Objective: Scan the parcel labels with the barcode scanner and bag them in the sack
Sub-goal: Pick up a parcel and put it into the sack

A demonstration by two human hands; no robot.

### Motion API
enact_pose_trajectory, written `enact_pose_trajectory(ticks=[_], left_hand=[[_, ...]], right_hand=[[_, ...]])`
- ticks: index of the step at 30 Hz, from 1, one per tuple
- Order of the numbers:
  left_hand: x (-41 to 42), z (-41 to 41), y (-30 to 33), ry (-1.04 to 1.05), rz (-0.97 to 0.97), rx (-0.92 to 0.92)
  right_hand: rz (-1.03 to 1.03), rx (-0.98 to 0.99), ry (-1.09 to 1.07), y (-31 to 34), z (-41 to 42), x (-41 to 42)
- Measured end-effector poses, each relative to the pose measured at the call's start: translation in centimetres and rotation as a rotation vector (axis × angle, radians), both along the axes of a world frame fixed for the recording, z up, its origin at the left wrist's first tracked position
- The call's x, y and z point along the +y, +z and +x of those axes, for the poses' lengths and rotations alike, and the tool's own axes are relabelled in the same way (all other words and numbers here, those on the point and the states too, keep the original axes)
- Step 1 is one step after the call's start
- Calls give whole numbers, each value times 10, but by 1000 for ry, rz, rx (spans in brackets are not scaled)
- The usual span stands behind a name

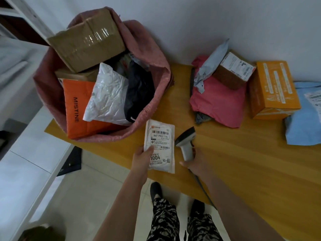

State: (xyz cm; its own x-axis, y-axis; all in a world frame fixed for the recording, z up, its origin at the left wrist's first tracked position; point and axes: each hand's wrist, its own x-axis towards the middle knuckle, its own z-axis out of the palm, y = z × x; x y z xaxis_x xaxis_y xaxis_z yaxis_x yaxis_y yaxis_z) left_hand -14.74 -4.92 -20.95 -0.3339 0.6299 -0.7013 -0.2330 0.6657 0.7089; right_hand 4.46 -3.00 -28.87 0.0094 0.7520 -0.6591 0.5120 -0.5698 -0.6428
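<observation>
Left hand [141,158] grips a white parcel [160,145] (label up), right hand [195,161] holds the barcode scanner [185,142] just beside it.

The light is dim and flat, with a cool grey cast on the wall [225,20] across the top of the frame. No lamp or window shows; shadows are soft and short, darkest under the parcels at the right. Glare sits on the clear tape of the cardboard box [86,44] at upper left and on the crinkled white mailer [107,94] below it. The wooden table [243,153] carries a faint sheen. Wide-angle distortion bends lines near the edges — the shelving at far left curves. The left margin and bottom corners look soft and smeared; the label print at centre is fairly sharp.
</observation>
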Motion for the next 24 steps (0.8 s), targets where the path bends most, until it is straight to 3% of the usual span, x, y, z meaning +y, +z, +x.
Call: enact_pose_trajectory(ticks=[6,12,17,24], left_hand=[[9,0,5,-63,-14,-12],[20,33,15,-176,-9,-74],[29,61,31,-208,79,-114],[38,94,61,-235,211,-150]], right_hand=[[82,-5,-18,1,4,6],[203,-52,-237,33,47,9],[164,279,-428,98,87,14],[215,683,-353,188,131,-5]])
